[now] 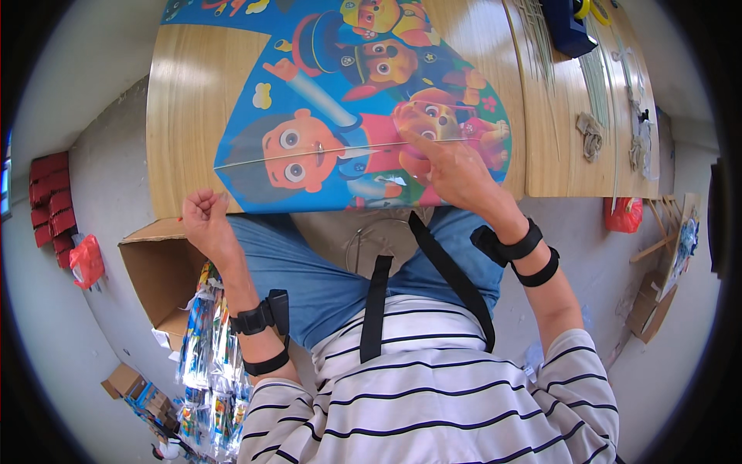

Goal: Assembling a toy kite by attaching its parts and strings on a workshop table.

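Note:
A blue printed kite sheet (259,127) with cartoon figures lies on the wooden table and reaches over its front edge. Across the sheet runs a thin pale rod (270,159), from the pointed left corner to beneath my right hand. My right hand (456,172) rests over the sheet, index finger stretched along the rod and thumb apart; its grip is loose, with nothing visibly held. My left hand (207,220) is at the table's front edge, just left of the sheet's lower corner. Its fingers are curled closed, and whatever they may hold is hidden.
Bundles of thin rods (593,85), a blue tape dispenser (568,29) and a crumpled cloth strip (590,137) lie on the table's right part. An open cardboard box (158,271) and shiny packaged bundles (209,348) stand at my left. A red bag (623,215) hangs at right.

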The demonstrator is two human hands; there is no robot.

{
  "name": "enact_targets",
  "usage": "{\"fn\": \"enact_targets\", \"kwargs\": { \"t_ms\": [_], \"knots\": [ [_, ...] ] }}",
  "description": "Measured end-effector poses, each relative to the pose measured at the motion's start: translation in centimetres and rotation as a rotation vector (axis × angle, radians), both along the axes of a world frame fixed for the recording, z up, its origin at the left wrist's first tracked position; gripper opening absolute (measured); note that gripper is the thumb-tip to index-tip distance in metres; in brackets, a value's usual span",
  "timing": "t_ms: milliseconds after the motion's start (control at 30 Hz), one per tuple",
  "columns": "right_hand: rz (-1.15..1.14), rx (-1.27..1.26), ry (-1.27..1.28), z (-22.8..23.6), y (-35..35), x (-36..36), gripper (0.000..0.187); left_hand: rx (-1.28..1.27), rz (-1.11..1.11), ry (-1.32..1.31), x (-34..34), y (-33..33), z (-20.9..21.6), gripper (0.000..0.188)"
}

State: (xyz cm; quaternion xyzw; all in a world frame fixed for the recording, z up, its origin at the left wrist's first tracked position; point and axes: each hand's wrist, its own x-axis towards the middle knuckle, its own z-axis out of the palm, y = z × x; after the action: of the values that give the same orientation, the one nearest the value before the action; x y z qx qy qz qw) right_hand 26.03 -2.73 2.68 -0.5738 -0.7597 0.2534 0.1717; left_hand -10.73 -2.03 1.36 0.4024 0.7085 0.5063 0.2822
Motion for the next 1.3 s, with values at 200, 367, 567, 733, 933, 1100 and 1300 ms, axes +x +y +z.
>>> {"fn": "enact_targets", "kwargs": {
  "t_ms": [200, 367, 567, 733, 933, 1100, 1300],
  "knots": [
    [-0.001, -0.062, 0.022, -0.4, -0.1, 0.3, 0.045, -0.001, -0.002, 0.011, -0.1, 0.0, -0.1, 0.02],
    [-0.068, -0.243, 0.026, 0.5, 0.2, -0.2, 0.055, 0.013, 0.001, -0.014, -0.5, -0.1, -0.5, 0.02],
    [-0.181, -0.226, 0.148, 0.0, 0.2, 1.8, 0.034, 0.039, -0.009, -0.011, 0.7, 1.0, -0.9, 0.019],
    [-0.318, -0.233, 0.126, -0.3, 0.9, 2.7, 0.027, 0.047, -0.025, 0.014, 2.0, 2.5, -2.7, 0.021],
    [-0.324, -0.125, 0.085, -1.1, 0.9, 2.9, 0.023, -0.013, -0.008, 0.137, 3.4, 3.5, -3.2, 0.019],
    [-0.36, -0.181, 0.057, -0.8, 1.1, 2.5, 0.025, -0.05, -0.023, 0.144, 3.2, 3.5, -3.3, 0.02],
    [-0.407, -0.208, 0.138, -1.3, 0.9, 2.8, 0.028, -0.032, -0.005, 0.178, 3.7, 3.3, -3.2, 0.018]
  ]
}}
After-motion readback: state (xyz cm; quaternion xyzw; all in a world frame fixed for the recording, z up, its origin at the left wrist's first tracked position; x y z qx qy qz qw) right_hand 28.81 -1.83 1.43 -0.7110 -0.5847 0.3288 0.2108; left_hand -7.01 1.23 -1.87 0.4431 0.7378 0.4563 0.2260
